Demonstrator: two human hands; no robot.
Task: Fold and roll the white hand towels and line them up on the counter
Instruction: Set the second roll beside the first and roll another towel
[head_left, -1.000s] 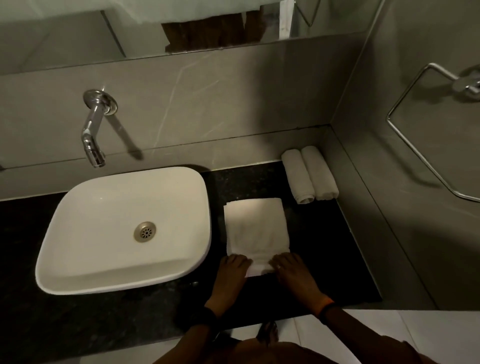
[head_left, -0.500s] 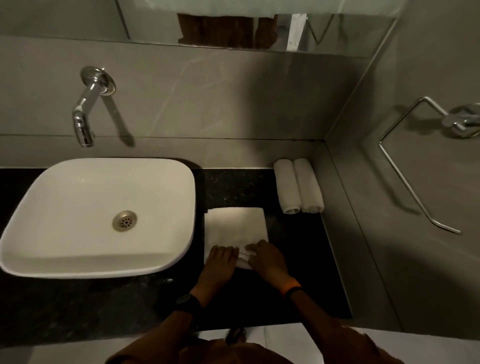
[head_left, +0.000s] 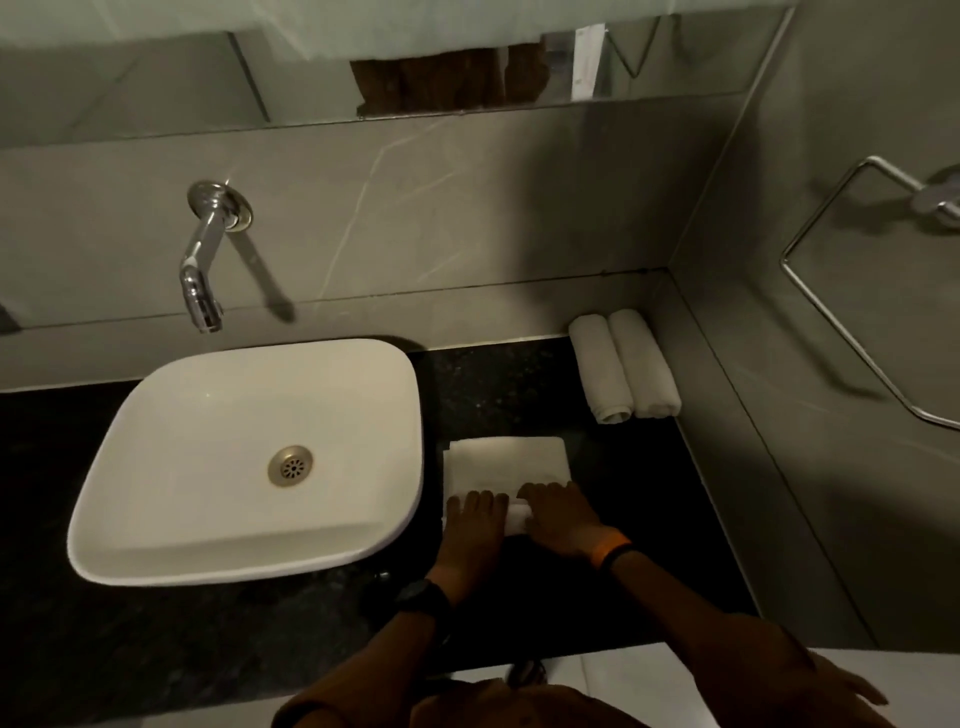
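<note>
A folded white hand towel (head_left: 506, 462) lies flat on the black counter (head_left: 623, 519) just right of the sink. Its near end is rolled up into a short tube. My left hand (head_left: 475, 525) and my right hand (head_left: 558, 514) rest side by side, palms down, on that rolled part, with a bit of the roll showing between them. Two rolled white towels (head_left: 623, 364) lie next to each other in the back right corner, against the wall.
A white basin (head_left: 171, 467) takes up the counter's left half, with a chrome tap (head_left: 205, 265) on the wall above it. A metal towel ring (head_left: 852, 291) hangs on the right wall. A mirror (head_left: 415, 62) runs along the top.
Both hands have pushed the roll away from me, so less of the towel lies flat. The camera view has shifted.
</note>
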